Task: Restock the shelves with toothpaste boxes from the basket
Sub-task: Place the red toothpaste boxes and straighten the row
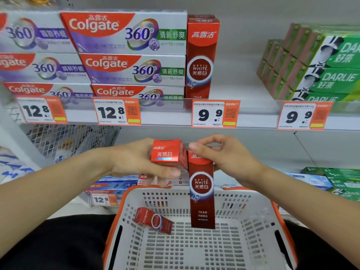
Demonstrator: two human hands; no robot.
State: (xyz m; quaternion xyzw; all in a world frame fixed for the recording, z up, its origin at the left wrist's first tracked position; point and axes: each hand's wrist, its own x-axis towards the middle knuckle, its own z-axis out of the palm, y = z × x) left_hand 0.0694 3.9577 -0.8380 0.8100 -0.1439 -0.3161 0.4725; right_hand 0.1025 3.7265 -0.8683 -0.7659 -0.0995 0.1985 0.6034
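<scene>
Two red cardboard toothpaste boxes are up in my hands above the white perforated plastic basket with the orange rim [196,248]. My left hand [136,162] comes in from the left with the forearm nearly level, fingers curled round the end-on red box [168,153], thumb underneath and the box's square end flap facing me. My right hand [224,152] reaches in from the right, wrist bent, thumb and fingers pinching the top of the long upright red Optic White box [201,190], which hangs vertically with its lower end down inside the basket. The two held boxes touch side by side at their upper ends.

A third red toothpaste box [153,221] lies tilted on the basket floor, near the left wall, well apart from the hanging box's lower end.

On the grey metal shelf [253,106] above, one red Optic White box stands upright [201,57], just beside the stacked purple-and-white Colgate 360 boxes [128,53] on its left. To its right the shelf board shows bare up to the stack of green Darlie boxes [319,69], so there is open room between the standing red box and that green stack. Orange-and-white price tags [215,114] run along the shelf's front lip, which sits just above my hands. Below, behind the basket's far rim, a lower shelf holds blue Colgate boxes [116,186] on the left and more green boxes [342,178] on the right. A wire mesh bin [72,137] sits at the left under the upper shelf.
</scene>
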